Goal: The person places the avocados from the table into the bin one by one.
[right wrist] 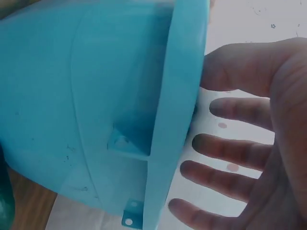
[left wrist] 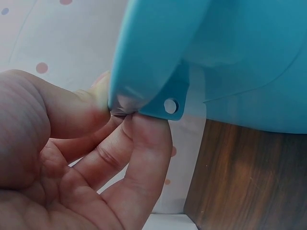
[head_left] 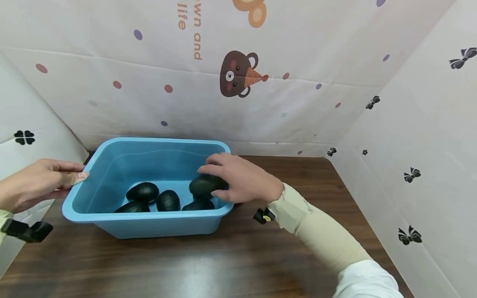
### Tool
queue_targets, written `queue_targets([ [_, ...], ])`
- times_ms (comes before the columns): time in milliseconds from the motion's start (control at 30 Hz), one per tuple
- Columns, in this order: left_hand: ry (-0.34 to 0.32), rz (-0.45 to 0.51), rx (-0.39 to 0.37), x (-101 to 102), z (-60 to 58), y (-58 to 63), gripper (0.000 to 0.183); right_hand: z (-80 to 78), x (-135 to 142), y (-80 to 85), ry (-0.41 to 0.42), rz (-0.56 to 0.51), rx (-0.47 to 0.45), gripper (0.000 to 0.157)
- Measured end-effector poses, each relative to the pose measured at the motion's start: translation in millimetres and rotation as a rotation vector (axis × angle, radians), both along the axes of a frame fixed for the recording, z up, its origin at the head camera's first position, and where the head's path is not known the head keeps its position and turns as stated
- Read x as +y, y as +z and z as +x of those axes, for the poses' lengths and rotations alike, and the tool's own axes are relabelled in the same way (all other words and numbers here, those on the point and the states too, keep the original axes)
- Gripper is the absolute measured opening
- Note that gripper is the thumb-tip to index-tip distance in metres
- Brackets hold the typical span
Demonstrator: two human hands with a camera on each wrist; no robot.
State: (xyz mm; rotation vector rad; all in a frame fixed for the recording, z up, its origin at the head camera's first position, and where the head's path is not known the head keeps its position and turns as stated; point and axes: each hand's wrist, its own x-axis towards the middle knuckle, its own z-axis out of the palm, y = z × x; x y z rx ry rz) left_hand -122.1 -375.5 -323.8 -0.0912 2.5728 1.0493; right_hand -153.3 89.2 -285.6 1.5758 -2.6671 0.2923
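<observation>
A light-blue plastic tub [head_left: 152,217] with dark green avocados inside stands in front of me. My left hand [head_left: 41,182] pinches its left rim between thumb and fingers; the left wrist view shows the thumb on the outer lip [left wrist: 144,57] beside a small holed tab. Over the tub's right end is my right hand [head_left: 244,178], its fingers and thumb spread around an avocado [head_left: 206,186]. That avocado overlaps a lower avocado [head_left: 198,205]. In the right wrist view the loosely spread fingers [right wrist: 225,148] appear beyond the rim, and nothing shows between them.
More avocados [head_left: 143,191] lie toward the tub's left and middle. The tub rests on a dark wood-grain table [head_left: 179,265], close to the patterned back wall covering [head_left: 298,116]. Part of a dark green rounded thing [right wrist: 5,196] shows low in the right wrist view.
</observation>
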Motion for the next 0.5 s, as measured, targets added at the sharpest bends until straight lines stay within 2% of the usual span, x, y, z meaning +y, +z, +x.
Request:
queue_targets([
  [300, -0.005, -0.01, 0.0, 0.2, -1.5, 0.1, 0.069, -4.2, 20.5, -4.1, -0.054, -0.117, 0.029, 0.046],
  [500, 0.001, -0.003, -0.008, -0.6, -3.1, -2.1, 0.069, -7.7, 38.0, -14.4, -0.129, -0.166, -0.017, 0.043],
])
